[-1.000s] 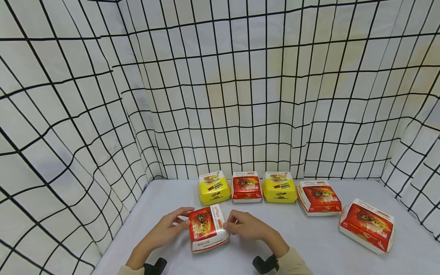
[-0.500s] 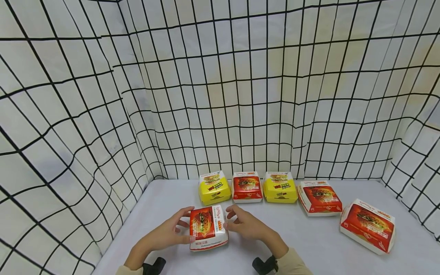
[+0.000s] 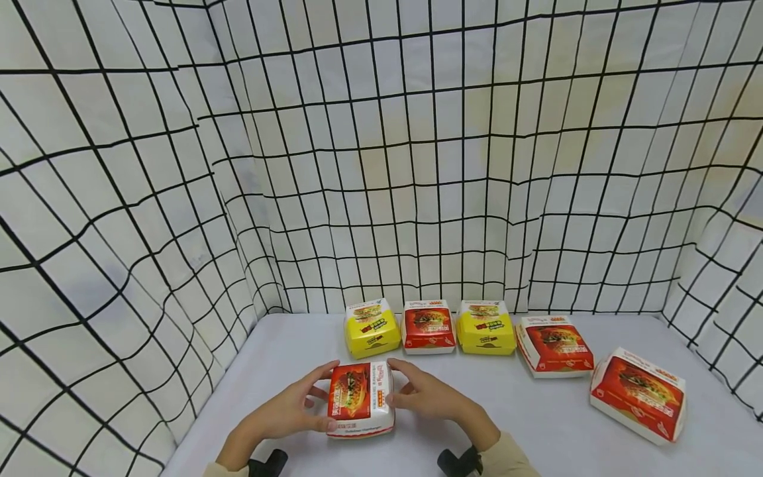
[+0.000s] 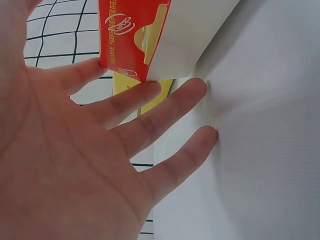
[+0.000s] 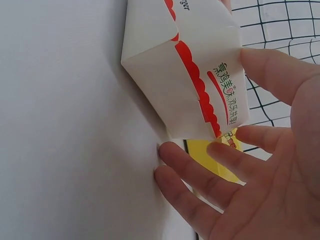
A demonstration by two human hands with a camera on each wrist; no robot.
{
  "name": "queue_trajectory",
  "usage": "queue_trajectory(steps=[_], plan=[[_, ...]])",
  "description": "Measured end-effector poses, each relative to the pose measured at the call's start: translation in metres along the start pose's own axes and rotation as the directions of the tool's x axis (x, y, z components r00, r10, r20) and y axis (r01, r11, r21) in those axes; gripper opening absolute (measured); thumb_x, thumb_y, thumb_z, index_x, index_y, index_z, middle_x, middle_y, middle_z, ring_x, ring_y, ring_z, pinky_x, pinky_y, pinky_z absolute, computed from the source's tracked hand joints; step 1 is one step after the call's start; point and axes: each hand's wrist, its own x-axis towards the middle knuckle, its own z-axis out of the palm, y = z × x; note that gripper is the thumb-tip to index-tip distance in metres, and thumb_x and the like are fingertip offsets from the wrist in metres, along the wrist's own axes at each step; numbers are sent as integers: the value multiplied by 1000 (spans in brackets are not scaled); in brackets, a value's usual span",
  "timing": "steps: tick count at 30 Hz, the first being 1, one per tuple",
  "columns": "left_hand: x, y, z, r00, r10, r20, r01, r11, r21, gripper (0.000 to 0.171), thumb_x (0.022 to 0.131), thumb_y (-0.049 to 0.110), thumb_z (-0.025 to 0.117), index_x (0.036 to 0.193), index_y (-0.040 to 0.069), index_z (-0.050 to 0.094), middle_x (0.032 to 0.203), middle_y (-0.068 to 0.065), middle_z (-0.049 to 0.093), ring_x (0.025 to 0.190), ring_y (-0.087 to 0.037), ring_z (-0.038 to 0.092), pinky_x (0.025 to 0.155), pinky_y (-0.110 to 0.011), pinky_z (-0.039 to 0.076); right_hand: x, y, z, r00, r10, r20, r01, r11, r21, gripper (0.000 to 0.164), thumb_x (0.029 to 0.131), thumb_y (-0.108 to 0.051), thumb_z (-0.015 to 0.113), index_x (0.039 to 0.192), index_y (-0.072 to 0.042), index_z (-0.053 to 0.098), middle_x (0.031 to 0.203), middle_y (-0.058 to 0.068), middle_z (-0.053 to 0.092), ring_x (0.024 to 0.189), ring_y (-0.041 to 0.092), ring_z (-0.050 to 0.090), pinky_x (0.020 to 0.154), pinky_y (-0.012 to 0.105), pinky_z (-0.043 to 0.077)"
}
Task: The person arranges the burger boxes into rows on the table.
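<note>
A red-and-white burger box [image 3: 352, 391] sits on the white table between my two hands, its printed lid facing up. My left hand [image 3: 286, 407] holds its left side, thumb at the near corner and index finger at the far one. From the right, my right hand [image 3: 432, 392] holds it with the thumb on the side and the index finger at the far corner. In the left wrist view, the other fingers [image 4: 175, 157] spread below the box's red side [image 4: 125, 37]. The right wrist view shows the thumb against the white side of the box [image 5: 170, 85], lower fingertips at the tabletop.
Along the back of the table [image 3: 298, 338] stand a yellow burger box [image 3: 372, 331], a red one [image 3: 428, 328] and another yellow one [image 3: 485, 329]. Two more red boxes [image 3: 554, 348] lie angled to the right. A black grid net [image 3: 438, 165] over white cloth walls the space.
The box between my hands has turned to sit straighter. My left thumb has moved to its near corner, and my right index finger has reached its far corner. The other boxes stay put.
</note>
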Motion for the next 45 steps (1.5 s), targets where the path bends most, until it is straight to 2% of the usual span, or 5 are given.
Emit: queue_trajectory(steps=[10, 19, 26, 35, 45], plan=[[-1, -1, -2, 999, 8, 44, -8, 1000, 0, 104, 84, 37, 84, 164, 19, 20, 158, -15, 43, 127, -28, 55, 100, -49, 48, 0, 0, 0, 1000, -8, 2, 8, 1000, 4, 79, 94, -38, 73, 159, -20, 33, 156, 11, 43, 112, 21, 61, 89, 44, 56], [-3, -2, -6, 996, 33, 84, -31, 999, -23, 101, 88, 36, 80, 165, 16, 18, 164, -18, 33, 132, -34, 52, 104, -54, 46, 0, -2, 1, 1000, -18, 2, 18, 1000, -17, 76, 94, -39, 73, 156, -16, 37, 150, 9, 45, 110, 19, 61, 87, 39, 56], [-3, -4, -7, 994, 54, 97, -52, 998, -22, 99, 90, 36, 79, 165, 15, 17, 166, -19, 29, 134, -37, 52, 105, -56, 46, 1, -3, 3, 1000, -15, -14, 15, 1000, -22, 73, 94, -41, 72, 152, -12, 40, 148, 10, 51, 110, 19, 63, 88, 41, 56], [-5, -3, -10, 989, 95, 117, -88, 994, -63, 81, 95, 27, 73, 161, 12, 30, 154, -21, 47, 134, -41, 51, 104, -55, 47, 3, -1, 4, 1000, -16, -22, 15, 1000, -18, 56, 94, -39, 73, 139, -13, 50, 131, 8, 60, 106, 18, 63, 90, 42, 56], [-3, -4, -11, 990, 84, 110, -75, 994, -79, 63, 99, 33, 68, 152, 10, 44, 146, -16, 55, 129, -35, 56, 100, -48, 51, 4, 0, 3, 1000, 3, -31, -4, 999, -45, 43, 95, -39, 72, 125, -15, 56, 120, 6, 65, 101, 18, 62, 86, 42, 55]])
